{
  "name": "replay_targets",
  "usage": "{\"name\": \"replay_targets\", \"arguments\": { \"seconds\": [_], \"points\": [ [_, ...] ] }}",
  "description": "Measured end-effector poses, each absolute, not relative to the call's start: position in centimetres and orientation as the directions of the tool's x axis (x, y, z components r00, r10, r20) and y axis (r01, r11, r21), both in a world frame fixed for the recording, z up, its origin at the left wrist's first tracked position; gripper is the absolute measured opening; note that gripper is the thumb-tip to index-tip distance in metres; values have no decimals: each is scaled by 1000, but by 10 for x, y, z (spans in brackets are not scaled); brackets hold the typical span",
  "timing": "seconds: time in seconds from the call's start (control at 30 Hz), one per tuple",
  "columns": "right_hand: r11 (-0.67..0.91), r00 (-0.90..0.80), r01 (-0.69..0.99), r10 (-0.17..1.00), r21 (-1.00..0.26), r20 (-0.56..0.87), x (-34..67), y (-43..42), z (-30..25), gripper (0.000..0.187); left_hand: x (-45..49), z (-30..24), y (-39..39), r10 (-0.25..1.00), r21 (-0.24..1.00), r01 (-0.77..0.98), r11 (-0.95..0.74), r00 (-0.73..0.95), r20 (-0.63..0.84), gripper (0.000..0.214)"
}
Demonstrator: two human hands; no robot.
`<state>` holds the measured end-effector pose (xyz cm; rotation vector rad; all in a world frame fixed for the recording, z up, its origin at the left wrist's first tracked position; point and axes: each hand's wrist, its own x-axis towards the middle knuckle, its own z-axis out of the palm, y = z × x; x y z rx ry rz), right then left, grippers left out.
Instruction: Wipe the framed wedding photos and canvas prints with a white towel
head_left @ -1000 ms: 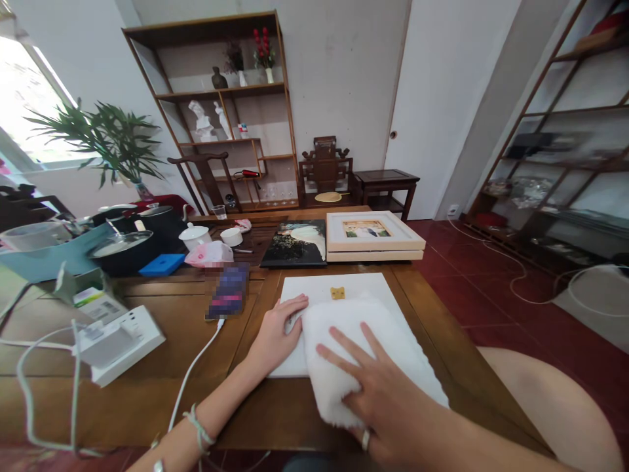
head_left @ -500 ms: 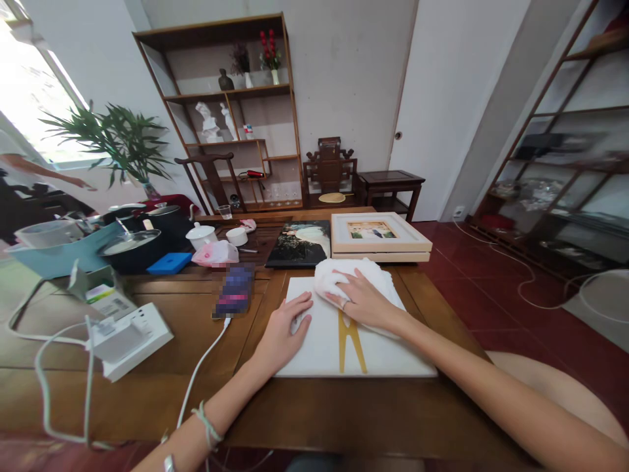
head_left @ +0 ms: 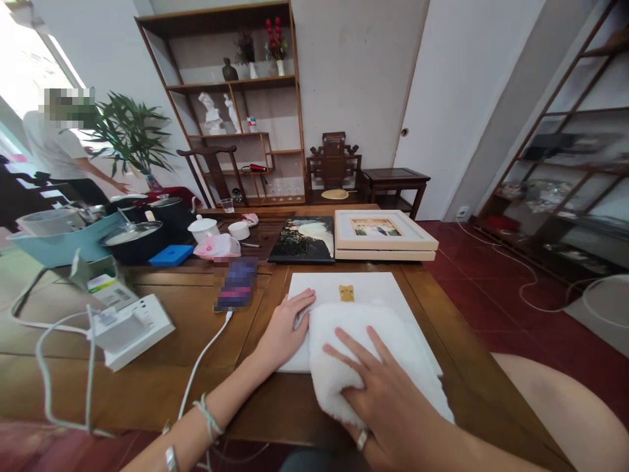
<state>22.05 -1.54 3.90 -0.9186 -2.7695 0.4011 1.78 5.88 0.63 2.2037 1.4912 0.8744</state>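
A flat white panel point(head_left: 319, 282) lies on the wooden table in front of me. On it is a gold-coloured metal piece point(head_left: 346, 293), only its upper end showing. My left hand point(head_left: 289, 328) rests on the panel's left side, fingers stretched out and holding nothing. A thick white cloth point(head_left: 339, 321) covers the panel's lower right and hangs over its near edge. My right hand point(head_left: 373, 373) presses down on the cloth and grips it, fingers spread over the top and the thumb at its near side.
Behind the panel lie a dark photo panel point(head_left: 302, 239) and light wooden picture frames point(head_left: 388, 236). To the left are a phone point(head_left: 236, 285) on a white cable, a white box point(head_left: 135, 331), a blue box point(head_left: 171, 255) and pots point(head_left: 132, 241). A person point(head_left: 59, 144) stands far left.
My right hand has drawn the cloth from the panel's far part toward me, over its near edge. The gold piece's legs are now covered and its top shows. My left hand stays put.
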Motion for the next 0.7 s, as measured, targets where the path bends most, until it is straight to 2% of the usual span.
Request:
{"name": "replay_targets", "arguments": {
  "seconds": [0.13,0.3,0.43,0.5,0.7],
  "points": [
    [727,-710,609,678,-317,192,226,13,40,29,18,5,59,920,592,706,-390,273,280,37],
    [657,-635,685,750,-314,186,220,68,40,42,18,4,58,922,602,700,-384,252,294,37],
    [590,-558,751,807,-297,192,201,77,40,38,18,8,56,909,634,655,-410,238,342,41],
    [628,-601,723,778,-289,185,192,64,41,33,17,10,56,901,654,624,-427,229,369,45],
    [809,-844,445,523,-384,123,198,7,51,21,17,9,55,915,691,605,-395,190,356,51]
  ]
}}
